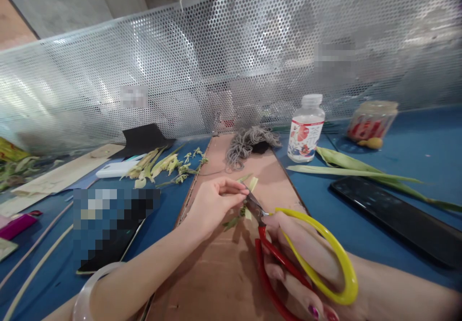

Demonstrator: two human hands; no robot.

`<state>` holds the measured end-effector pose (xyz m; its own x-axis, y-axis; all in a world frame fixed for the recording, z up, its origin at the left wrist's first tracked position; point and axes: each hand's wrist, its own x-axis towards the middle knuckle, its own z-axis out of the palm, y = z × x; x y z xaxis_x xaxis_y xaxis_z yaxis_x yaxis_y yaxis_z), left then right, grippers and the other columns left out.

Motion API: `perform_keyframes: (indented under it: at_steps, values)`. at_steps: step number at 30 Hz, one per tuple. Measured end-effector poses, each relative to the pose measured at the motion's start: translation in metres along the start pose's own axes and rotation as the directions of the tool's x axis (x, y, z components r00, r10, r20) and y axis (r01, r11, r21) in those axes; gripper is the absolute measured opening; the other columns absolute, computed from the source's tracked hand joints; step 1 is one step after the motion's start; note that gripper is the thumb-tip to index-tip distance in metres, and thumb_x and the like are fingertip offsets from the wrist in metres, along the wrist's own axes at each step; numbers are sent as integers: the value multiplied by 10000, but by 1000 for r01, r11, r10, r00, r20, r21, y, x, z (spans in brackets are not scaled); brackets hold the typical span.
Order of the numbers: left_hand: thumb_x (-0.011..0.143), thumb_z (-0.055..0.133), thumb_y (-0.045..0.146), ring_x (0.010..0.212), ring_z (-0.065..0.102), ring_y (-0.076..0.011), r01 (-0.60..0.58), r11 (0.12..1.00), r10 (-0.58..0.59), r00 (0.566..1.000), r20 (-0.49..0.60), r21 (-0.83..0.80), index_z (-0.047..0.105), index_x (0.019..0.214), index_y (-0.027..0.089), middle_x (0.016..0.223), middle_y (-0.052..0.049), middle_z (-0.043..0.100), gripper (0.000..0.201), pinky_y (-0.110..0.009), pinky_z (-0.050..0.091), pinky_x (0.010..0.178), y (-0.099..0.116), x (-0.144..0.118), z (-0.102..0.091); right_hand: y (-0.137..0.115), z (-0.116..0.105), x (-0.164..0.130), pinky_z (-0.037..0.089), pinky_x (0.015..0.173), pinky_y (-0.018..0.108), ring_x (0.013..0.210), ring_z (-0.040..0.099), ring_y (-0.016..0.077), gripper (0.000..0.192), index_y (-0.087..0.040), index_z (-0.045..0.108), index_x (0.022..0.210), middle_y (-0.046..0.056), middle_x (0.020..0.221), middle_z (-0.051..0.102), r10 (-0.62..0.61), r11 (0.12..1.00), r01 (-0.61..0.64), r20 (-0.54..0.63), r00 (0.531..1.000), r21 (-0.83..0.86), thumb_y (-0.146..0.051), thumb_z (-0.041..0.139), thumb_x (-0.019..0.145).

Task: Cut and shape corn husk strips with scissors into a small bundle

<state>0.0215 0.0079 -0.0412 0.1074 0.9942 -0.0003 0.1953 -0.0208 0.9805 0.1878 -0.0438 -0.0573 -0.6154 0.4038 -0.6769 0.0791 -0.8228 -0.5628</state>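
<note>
My right hand is closed around a pair of scissors with one yellow and one red handle. The blades point up and left, their tips meeting the fingertips of my left hand. Thumb and forefinger of that hand are pinched together; what lies between them is too small to make out. Right beside the fingertips and blades shows a pale green plant strip, and a green sprig is just below. Both hands are over a brown board.
Grey yarn lies at the board's far end. To the right are a plastic bottle, a glass jar, long green leaves and a black phone. Plant pieces and a dark device lie left. A perforated metal screen stands behind.
</note>
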Motion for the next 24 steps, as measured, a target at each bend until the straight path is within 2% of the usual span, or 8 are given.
perform_keyframes:
  at_steps: [6,12,16,19,24]
  values:
    - [654,701,104,779,674,-145,4,1000,-4,1000,-2,-16,664,755,142,853,-61,735,115,-255,537,730,1,0,1,-6,7,-7,262,167,163,138,329,102,782,-158,466,414,56,229,380,34,998,-36,-30,999,-54,-493,-67,878]
    - [651,706,123,787,678,-158,-6,1000,6,1000,-2,4,662,753,143,853,-67,736,113,-262,536,722,3,-2,2,-4,1,-3,344,194,185,187,420,123,739,-135,530,482,73,282,451,-2,1000,1,71,997,15,-600,75,832]
    - [660,692,121,802,681,-165,-8,1000,8,1000,20,20,656,763,140,861,-70,738,110,-277,535,741,4,-2,2,0,-6,3,378,208,210,225,476,145,647,-183,474,489,58,332,498,-34,992,21,107,994,124,-635,135,806]
    - [662,685,118,811,681,-175,-8,1000,7,999,37,11,651,771,139,866,-73,738,117,-298,535,754,3,-3,1,3,-7,4,368,207,205,220,469,139,627,-189,481,501,43,342,507,-52,990,36,121,991,133,-662,191,793]
    - [662,684,117,809,678,-174,-18,1000,17,999,46,15,656,783,139,869,-74,736,127,-306,531,767,1,-2,1,5,-7,1,334,206,188,184,402,123,645,-194,500,500,36,287,463,-73,994,65,102,992,83,-671,187,802]
